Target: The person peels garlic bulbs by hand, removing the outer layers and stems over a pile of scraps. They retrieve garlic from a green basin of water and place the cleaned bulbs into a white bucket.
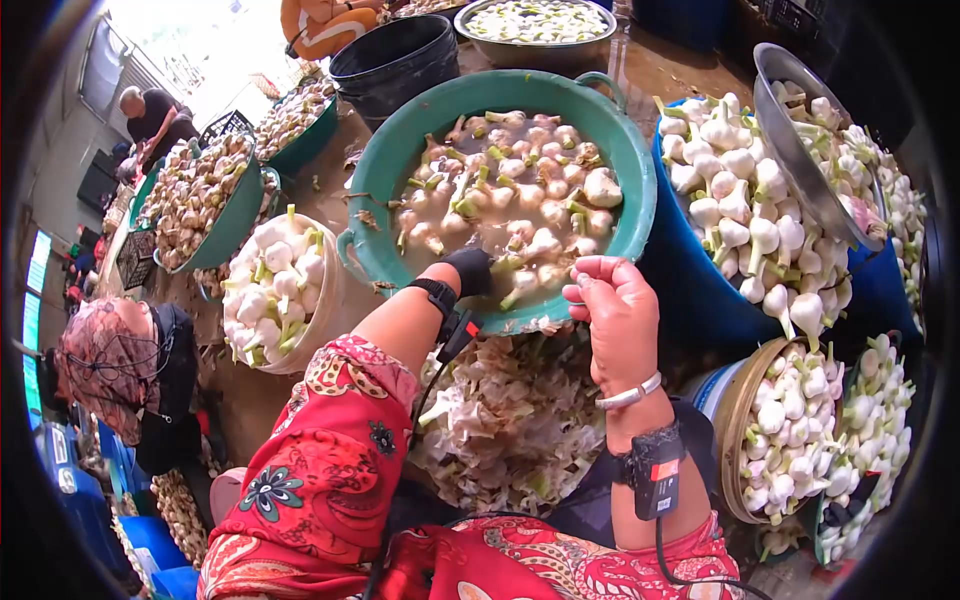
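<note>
A green tub (637, 190) of murky water holds many garlic bulbs (520, 165) with short stems. My left hand (468, 270), in a dark glove, dips into the water at the tub's near left, its fingertips hidden. My bare right hand (612, 300) is raised over the tub's near right rim, fingers curled with thumb and forefinger close together; nothing can be made out between them. Below the tub, between my arms, lies a heap of garlic peelings (510, 420).
White garlic fills a blue barrel (690, 250) at right, with a metal bowl (800, 150) tilted on it. Buckets of garlic stand at lower right (745, 420) and left (325, 300). A black bucket (395, 70) is behind. People sit or bend at left and top.
</note>
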`<state>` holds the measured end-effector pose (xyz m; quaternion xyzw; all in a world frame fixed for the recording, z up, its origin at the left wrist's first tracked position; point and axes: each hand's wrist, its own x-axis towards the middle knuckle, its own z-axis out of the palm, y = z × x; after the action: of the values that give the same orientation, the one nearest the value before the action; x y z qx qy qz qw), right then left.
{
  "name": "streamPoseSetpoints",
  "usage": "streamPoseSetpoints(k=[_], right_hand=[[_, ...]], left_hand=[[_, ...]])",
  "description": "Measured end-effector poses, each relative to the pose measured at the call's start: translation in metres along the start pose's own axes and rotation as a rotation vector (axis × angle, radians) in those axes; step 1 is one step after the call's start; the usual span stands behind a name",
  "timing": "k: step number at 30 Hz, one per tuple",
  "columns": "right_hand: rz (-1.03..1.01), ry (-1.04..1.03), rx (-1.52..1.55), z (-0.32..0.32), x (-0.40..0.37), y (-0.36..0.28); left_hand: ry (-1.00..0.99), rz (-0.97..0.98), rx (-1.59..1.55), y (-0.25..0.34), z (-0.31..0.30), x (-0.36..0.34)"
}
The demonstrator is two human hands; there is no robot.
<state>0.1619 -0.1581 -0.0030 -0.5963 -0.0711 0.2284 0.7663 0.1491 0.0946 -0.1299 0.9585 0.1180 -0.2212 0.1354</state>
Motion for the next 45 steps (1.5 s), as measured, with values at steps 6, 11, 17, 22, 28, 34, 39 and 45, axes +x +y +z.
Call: streamPoseSetpoints(k=[6, 11, 17, 22, 28, 34, 39, 45], right_hand=[[-0.026, -0.337, -0.207, 0.01, -0.007, 0.027], [-0.257, -0.471, -0.233, 0.043, -0.033, 0.048], [0.082, -0.51, 0.197, 0.05, -0.033, 0.048], [0.348, -0.501, 0.429, 0.043, -0.026, 0.053], [0.397, -0.492, 0.553, 0.038, -0.026, 0.053], [0.26, -0.483, 0.419, 0.04, -0.029, 0.057], [0.202, -0.437, 0.25, 0.042, -0.031, 0.064], [0.49, -0.502, 0.413, 0.037, -0.025, 0.059]], left_hand=[[0.12, 0.031, -1.28, 0.019, -0.056, -0.108], [0.292, 0.041, -1.649, 0.05, -0.033, -0.176], [0.328, 0.052, -1.772, 0.052, -0.033, -0.199], [0.272, 0.1, -1.657, 0.046, -0.027, -0.193], [0.352, 0.267, -1.589, 0.052, -0.025, -0.197], [0.33, 0.107, -1.879, 0.064, -0.03, -0.199], [0.292, 0.081, -1.729, 0.058, -0.025, -0.193], [0.469, 0.113, -1.395, 0.058, -0.016, -0.191]])
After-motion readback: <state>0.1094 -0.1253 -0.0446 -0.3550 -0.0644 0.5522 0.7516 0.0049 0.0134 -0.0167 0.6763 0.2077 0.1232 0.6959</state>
